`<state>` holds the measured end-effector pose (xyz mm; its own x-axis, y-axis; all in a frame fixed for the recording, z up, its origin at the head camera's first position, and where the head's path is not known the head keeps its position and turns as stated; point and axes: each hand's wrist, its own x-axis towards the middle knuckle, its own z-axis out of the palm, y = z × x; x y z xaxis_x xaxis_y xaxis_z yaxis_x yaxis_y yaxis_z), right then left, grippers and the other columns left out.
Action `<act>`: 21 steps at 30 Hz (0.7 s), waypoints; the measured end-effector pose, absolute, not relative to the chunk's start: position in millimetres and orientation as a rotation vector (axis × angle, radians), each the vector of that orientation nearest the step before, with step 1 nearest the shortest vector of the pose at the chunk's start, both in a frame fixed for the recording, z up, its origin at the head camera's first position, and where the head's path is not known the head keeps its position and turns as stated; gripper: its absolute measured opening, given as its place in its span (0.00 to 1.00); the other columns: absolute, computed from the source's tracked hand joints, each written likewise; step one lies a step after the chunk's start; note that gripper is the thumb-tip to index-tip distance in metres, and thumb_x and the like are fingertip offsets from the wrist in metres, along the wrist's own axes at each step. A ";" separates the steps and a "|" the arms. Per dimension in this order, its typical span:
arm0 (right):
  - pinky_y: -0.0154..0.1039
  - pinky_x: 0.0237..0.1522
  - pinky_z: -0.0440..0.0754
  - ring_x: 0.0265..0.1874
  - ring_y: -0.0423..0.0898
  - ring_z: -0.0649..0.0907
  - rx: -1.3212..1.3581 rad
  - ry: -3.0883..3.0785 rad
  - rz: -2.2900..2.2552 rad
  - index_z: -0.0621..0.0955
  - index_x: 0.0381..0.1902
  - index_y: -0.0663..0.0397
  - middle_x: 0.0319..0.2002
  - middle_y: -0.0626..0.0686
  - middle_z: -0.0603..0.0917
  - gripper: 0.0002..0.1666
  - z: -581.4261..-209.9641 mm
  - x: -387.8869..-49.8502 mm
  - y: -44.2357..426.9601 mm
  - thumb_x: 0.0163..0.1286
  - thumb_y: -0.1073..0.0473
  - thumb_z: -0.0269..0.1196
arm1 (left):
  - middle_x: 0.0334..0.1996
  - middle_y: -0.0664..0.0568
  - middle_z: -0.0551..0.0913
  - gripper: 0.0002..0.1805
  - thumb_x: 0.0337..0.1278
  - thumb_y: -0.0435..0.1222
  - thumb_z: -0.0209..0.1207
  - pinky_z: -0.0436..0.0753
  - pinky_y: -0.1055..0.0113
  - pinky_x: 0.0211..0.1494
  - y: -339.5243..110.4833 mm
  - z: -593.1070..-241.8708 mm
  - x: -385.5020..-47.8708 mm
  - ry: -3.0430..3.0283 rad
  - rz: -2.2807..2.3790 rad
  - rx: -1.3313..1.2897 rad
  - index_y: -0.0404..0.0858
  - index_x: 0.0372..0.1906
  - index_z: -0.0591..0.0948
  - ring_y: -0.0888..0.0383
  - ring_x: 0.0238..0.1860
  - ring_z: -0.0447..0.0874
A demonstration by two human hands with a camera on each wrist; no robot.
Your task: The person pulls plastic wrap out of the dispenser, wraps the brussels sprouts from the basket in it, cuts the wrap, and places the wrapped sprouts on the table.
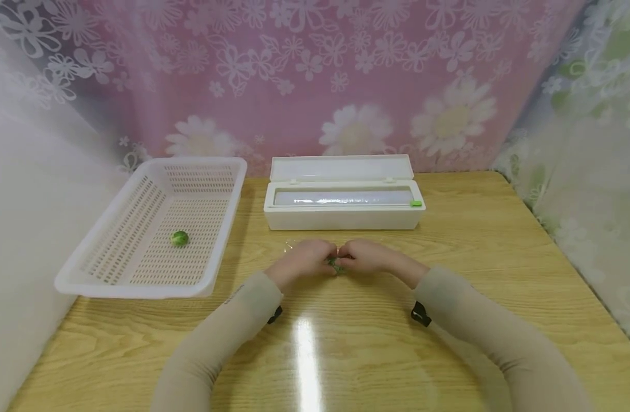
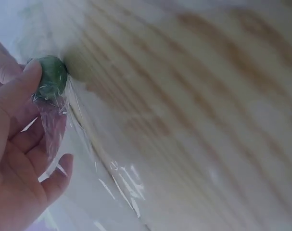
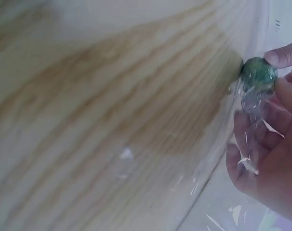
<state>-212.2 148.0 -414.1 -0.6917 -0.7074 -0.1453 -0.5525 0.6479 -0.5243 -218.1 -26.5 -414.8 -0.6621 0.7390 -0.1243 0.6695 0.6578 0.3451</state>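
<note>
A small Brussels sprout [image 1: 336, 265] sits at the table's middle between both hands, with clear plastic wrap [image 2: 53, 127] gathered round it. My left hand [image 1: 308, 257] pinches the wrapped sprout from the left, its thumb lying on the green side in the left wrist view. From the right, my right hand [image 1: 367, 256] grips the same sprout [image 3: 259, 75] with thumb and fingers. Crinkled film hangs along the fingers of both hands in the wrist views. In the head view the hands hide most of the sprout.
Behind the hands stands a white cling film box [image 1: 345, 218], lid raised, a roll [image 1: 343, 198] inside and a green slider [image 1: 416, 203] at its right end. A white perforated basket [image 1: 224, 229] at the left holds another Brussels sprout [image 1: 179, 238]. Floral curtains hang behind the table.
</note>
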 end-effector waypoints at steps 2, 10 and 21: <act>0.33 0.26 0.72 0.23 0.38 0.72 -1.017 2.608 -0.604 0.78 0.32 0.54 0.24 0.45 0.75 0.09 -411.6 -208.3 145.4 0.64 0.56 0.55 | 0.26 0.61 0.76 0.10 0.50 0.44 0.60 0.72 0.72 0.33 -28.8 -415.4 -218.1 2.628 0.416 1.107 0.43 0.32 0.78 0.64 0.28 0.72; 0.38 0.32 0.75 0.28 0.42 0.76 -1.124 2.884 -0.289 0.79 0.34 0.56 0.29 0.47 0.77 0.14 -410.9 -198.0 136.3 0.54 0.53 0.64 | 0.30 0.57 0.76 0.12 0.58 0.44 0.53 0.73 0.68 0.38 -33.3 -415.2 -225.4 2.612 0.391 1.022 0.41 0.38 0.81 0.62 0.32 0.73; 0.38 0.32 0.75 0.27 0.43 0.76 -1.150 2.802 -0.401 0.80 0.33 0.60 0.27 0.49 0.77 0.10 -420.0 -220.8 137.6 0.61 0.57 0.59 | 0.38 0.57 0.79 0.09 0.59 0.37 0.51 0.73 0.57 0.45 -35.7 -414.4 -228.9 2.843 0.303 1.159 0.44 0.40 0.81 0.59 0.42 0.75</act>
<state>-220.8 137.6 -420.0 -0.7133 -0.7006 0.0195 -0.6779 0.6826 -0.2728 -228.9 -35.7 -414.4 -0.7163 0.6974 0.0213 0.6863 0.6987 0.2022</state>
